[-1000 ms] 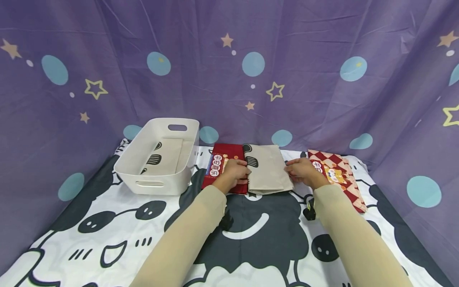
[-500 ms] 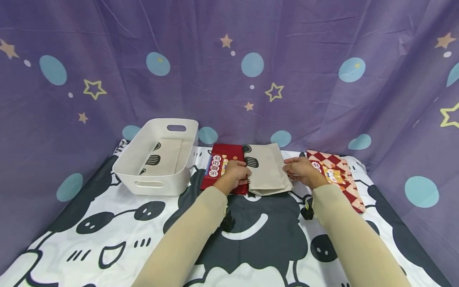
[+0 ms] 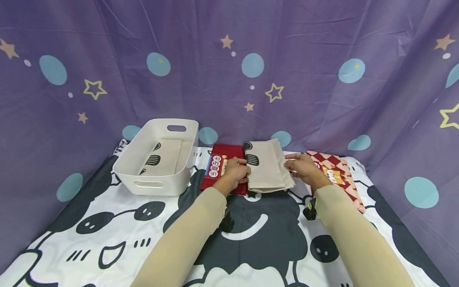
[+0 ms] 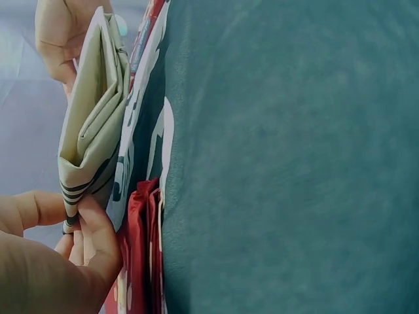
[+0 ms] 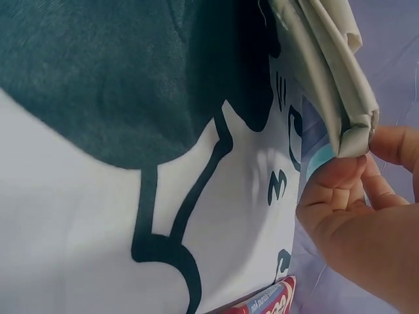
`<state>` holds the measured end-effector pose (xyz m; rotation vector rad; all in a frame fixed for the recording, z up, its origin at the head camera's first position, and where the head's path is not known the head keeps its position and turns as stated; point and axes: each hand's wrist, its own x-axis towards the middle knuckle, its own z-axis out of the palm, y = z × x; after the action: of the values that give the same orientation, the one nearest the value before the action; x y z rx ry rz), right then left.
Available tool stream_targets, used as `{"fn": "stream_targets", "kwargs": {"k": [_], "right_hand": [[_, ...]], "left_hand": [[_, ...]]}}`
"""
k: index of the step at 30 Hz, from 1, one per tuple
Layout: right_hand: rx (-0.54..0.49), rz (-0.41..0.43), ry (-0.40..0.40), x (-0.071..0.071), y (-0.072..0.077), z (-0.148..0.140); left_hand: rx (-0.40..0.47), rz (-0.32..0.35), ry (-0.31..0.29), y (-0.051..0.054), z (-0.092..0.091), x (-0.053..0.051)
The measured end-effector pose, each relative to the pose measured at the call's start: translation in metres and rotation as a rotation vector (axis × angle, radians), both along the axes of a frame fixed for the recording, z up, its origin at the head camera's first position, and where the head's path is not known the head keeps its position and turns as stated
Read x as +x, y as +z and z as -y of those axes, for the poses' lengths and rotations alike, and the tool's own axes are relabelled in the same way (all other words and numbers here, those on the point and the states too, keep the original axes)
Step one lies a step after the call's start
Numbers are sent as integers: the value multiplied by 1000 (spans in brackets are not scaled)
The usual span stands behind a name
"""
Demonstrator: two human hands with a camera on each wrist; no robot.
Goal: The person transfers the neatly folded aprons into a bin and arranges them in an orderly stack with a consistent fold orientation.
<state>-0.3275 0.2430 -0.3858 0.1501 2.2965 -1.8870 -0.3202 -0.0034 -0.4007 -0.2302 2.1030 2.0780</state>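
A folded beige cloth with black prints [image 3: 269,167] is held between both hands at the back middle. My left hand [image 3: 234,173] pinches its left edge, above a folded red cloth [image 3: 229,153]; in the left wrist view the left hand [image 4: 65,252] has thumb and fingers on the striped corner of the beige cloth [image 4: 98,124]. My right hand [image 3: 305,169] pinches the right edge, and in the right wrist view the right hand [image 5: 360,196] grips the end of the folded layers [image 5: 337,72]. The beige cloth is slightly raised off the table.
A white basket [image 3: 150,184] with another folded beige cloth [image 3: 163,159] inside stands at the left. At the right lies a red-and-cream checkered cloth [image 3: 338,173], partly behind the right forearm. A purple curtain [image 3: 201,79] hangs behind the table covered in printed fabric [image 3: 118,223].
The beige cloth has risen slightly and its folds have shifted, with its top edge higher against the curtain. Both hands have stayed nearly in place at its sides.
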Motion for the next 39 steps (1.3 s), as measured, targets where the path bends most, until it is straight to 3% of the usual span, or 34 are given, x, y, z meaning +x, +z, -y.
{"fn": "stream_targets", "kwargs": {"k": [9, 20, 28, 33, 39], "right_hand": [[-20, -31, -19, -1, 3, 6], [-55, -83, -31, -2, 9, 13], [-62, -117, -18, 2, 17, 21], [-52, -144, -2, 3, 21, 25], [-61, -174, -5, 3, 23, 29]], "left_hand": [[-38, -47, 60, 6, 1, -1], [-16, -118, 90, 17, 10, 0], [-138, -87, 97, 25, 15, -1], [-83, -148, 101, 27, 21, -2], [-58, -161, 97, 32, 27, 0]]}}
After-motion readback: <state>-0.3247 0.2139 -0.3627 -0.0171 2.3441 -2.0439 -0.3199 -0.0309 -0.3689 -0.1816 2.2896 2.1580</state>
